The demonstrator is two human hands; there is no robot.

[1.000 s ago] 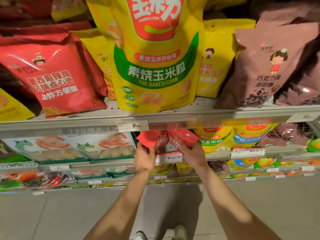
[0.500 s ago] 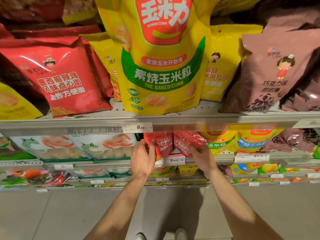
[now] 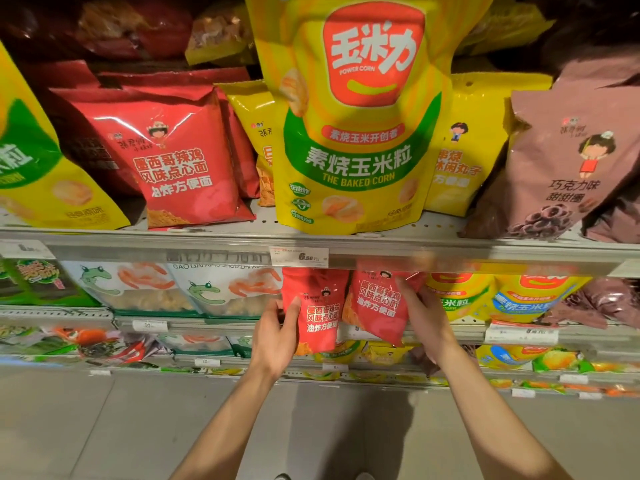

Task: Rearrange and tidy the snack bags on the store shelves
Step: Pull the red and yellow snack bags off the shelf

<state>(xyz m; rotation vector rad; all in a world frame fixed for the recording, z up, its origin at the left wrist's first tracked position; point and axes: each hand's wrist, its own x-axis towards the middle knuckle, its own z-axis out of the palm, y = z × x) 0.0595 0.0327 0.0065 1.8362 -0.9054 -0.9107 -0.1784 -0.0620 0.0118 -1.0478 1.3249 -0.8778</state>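
1. Red bags, head view: left bag (image 3: 320, 311) and right bag (image 3: 375, 301) overhang the second shelf's front edge (image 3: 221, 322); either may slip off if released early.
2. Left hand (image 3: 275, 336) grips one, right hand (image 3: 427, 322) the other, fingers curled.
3. Both look glossy, crinkled, white-lettered.
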